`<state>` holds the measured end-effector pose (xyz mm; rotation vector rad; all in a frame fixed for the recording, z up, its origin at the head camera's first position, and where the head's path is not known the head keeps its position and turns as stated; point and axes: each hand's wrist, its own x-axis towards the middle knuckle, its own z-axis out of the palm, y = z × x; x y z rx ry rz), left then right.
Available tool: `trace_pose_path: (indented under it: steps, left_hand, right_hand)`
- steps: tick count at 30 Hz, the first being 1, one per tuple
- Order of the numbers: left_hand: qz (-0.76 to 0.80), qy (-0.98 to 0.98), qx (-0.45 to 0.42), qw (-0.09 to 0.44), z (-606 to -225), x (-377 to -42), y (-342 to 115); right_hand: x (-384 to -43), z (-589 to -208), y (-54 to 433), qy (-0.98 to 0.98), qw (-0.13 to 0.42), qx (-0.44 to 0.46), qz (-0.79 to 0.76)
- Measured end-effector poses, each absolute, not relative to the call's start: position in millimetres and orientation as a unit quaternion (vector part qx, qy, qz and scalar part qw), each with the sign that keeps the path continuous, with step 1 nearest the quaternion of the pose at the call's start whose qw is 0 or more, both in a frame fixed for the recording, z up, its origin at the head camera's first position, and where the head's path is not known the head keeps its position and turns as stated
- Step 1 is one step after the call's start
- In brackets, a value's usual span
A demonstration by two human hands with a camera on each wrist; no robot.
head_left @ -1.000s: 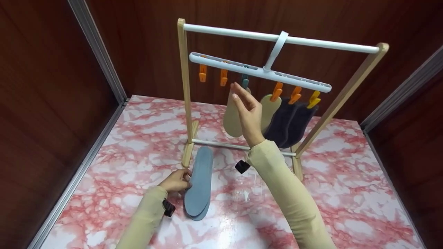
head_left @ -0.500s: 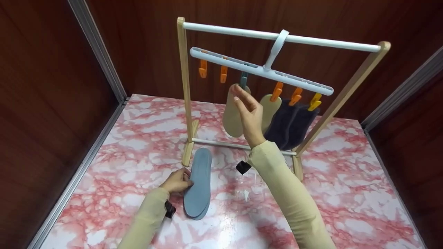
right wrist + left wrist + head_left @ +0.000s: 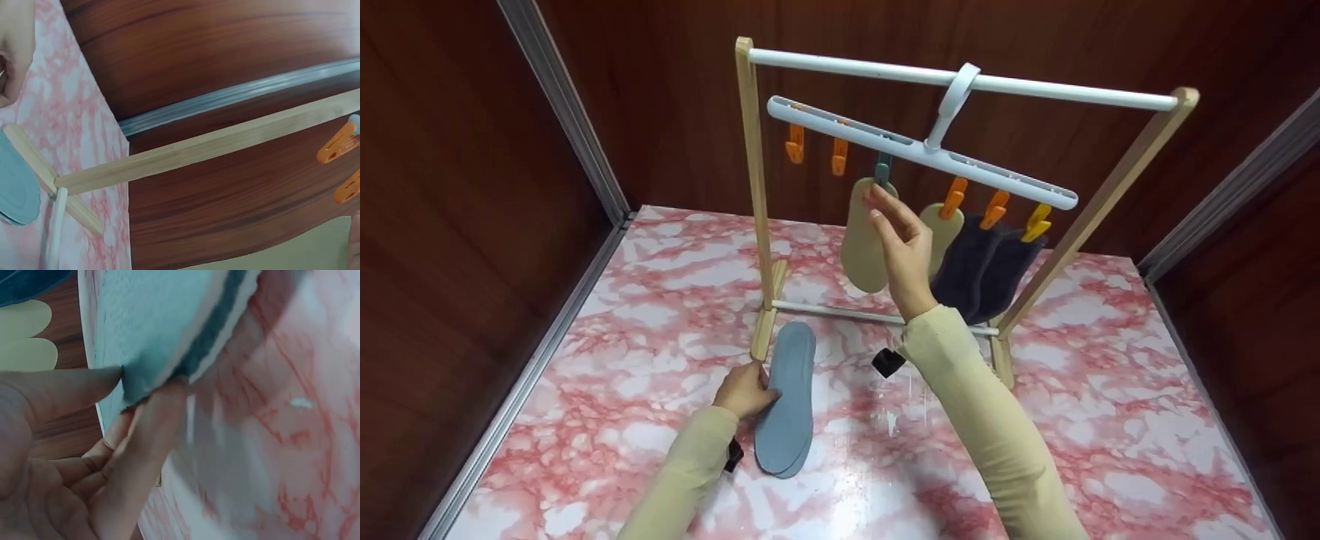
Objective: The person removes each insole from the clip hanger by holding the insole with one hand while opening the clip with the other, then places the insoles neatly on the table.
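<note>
On the marbled surface lies a stacked pair of blue-grey insoles (image 3: 787, 420). My left hand (image 3: 745, 390) pinches their left edge. In the left wrist view, the thumb rests on the insole's face (image 3: 152, 320) and a finger lies beneath; I cannot tell whether both layers are held. My right hand (image 3: 909, 255) is raised before a beige insole (image 3: 859, 255) hanging from a teal clip (image 3: 883, 172). Its thumb and index finger are bent with a gap between them, close to the insole's top. The right wrist view shows only fingertips at its right edge beside the beige insole (image 3: 292, 247).
A white clip hanger (image 3: 997, 169) hangs tilted from the rack's top bar (image 3: 855, 69). Two orange clips (image 3: 795, 144) hold nothing at its left. Right of my hand hang another beige insole (image 3: 943, 232) and dark insoles (image 3: 994, 262). Wooden posts (image 3: 756, 180) flank the rack.
The hanger's left end has risen and its right end dropped slightly. My right fingertips have shifted a little down and right, uncovering the beige insole's top. My left hand has moved slightly up.
</note>
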<state>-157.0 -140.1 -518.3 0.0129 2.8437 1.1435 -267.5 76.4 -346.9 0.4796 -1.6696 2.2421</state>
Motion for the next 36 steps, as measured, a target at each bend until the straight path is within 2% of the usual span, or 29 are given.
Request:
trace_pose_path:
  steps: [5,22,31,36]
  left_hand:
    - [0.359,0.931,-0.017,0.057,-518.6,-158.1,-138.4]
    - [0.301,0.951,-0.023,0.063,-500.0,-169.7,-121.6]
    - [0.309,0.950,0.005,0.047,-489.8,-184.0,-111.0]
    - [0.349,0.937,0.018,0.010,-482.1,-197.3,-103.6]
  right_hand:
    - [-269.0,-346.3,77.4,-0.575,0.159,0.162,0.786]
    - [-271.4,-345.4,81.6,-0.554,0.184,0.159,0.796]
    - [-270.8,-343.7,83.4,-0.550,0.195,0.143,0.800]
    - [-271.2,-343.0,84.8,-0.552,0.205,0.136,0.797]
